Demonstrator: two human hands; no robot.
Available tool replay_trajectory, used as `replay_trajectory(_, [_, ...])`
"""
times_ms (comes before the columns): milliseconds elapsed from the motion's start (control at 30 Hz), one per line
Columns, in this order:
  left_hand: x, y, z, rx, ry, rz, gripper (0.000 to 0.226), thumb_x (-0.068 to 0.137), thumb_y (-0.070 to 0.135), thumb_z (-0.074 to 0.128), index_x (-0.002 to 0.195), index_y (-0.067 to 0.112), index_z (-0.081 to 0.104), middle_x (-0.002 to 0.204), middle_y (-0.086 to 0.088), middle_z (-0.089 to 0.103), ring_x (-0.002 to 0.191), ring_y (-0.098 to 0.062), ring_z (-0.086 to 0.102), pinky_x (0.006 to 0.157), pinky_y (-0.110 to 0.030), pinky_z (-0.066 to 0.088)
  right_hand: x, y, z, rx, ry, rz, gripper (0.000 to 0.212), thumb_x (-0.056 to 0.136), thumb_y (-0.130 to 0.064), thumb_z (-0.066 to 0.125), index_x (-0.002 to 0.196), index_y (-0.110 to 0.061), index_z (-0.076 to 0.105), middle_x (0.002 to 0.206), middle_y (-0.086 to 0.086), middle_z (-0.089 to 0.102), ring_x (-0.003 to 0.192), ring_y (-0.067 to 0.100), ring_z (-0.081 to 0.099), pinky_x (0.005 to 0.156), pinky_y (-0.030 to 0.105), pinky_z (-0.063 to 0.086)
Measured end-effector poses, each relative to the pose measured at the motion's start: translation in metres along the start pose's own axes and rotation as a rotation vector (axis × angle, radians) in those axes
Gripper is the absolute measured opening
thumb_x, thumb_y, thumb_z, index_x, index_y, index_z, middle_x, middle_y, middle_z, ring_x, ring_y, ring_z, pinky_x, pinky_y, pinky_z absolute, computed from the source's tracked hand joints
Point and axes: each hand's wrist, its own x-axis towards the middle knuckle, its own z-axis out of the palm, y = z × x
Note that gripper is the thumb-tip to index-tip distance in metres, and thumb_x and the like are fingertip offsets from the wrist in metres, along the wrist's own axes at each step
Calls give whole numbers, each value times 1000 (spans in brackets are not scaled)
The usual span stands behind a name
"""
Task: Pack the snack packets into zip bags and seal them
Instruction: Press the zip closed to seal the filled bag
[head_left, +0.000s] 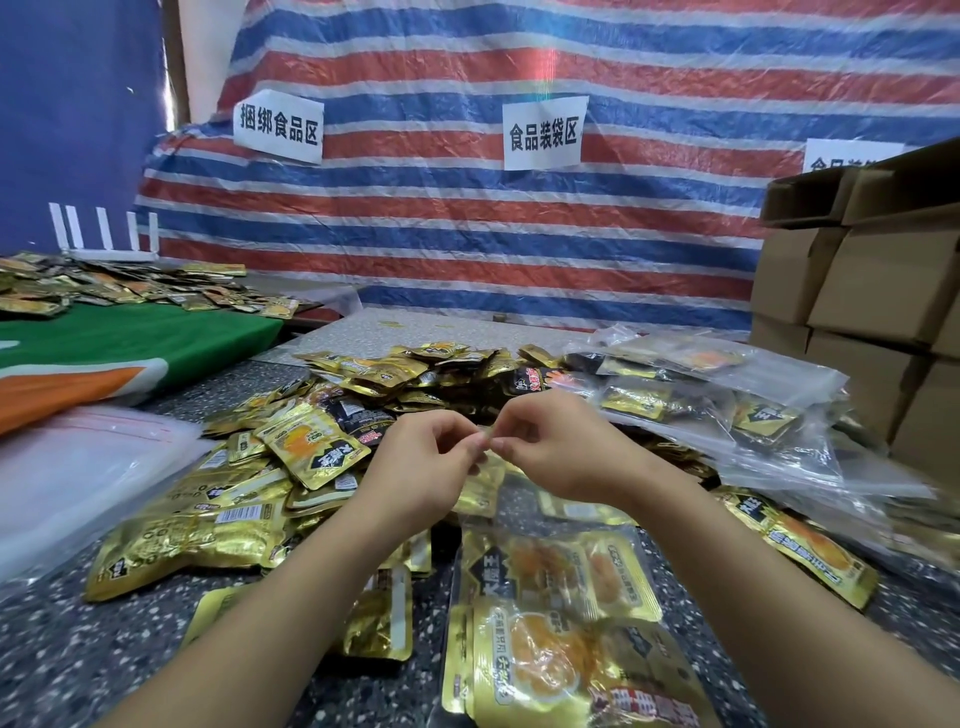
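The zip bag (550, 597), packets inside, hangs over the table (57, 660) before me. My left hand (415, 467) and right hand (561, 452) meet at its top edge, each grip pinching it. Loose packets (311, 447) lie heaped around; filled bags (727, 415) lie right.

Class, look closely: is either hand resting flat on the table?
No: the left hand and right hand pinch the zip bag top, raised above the table.

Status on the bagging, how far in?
Done: filled zip bags stacked at right. In hand: both hands pinch the top edge of a bag of packets, apparently sealing it. Left: a large loose pile of gold packets and a stack of empty bags. Far from finished.
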Motion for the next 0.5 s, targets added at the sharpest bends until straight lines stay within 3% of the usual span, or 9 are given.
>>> replay_trajectory(500, [0, -2, 5, 67, 60, 52, 16, 94, 23, 63, 79, 24, 70, 68, 10, 69, 67, -2, 63, 56, -12, 44, -2, -6, 3, -67, 32, 29, 14, 98, -30, 60, 85, -26, 62, 73, -11, 58, 65, 9, 54, 54, 25, 37])
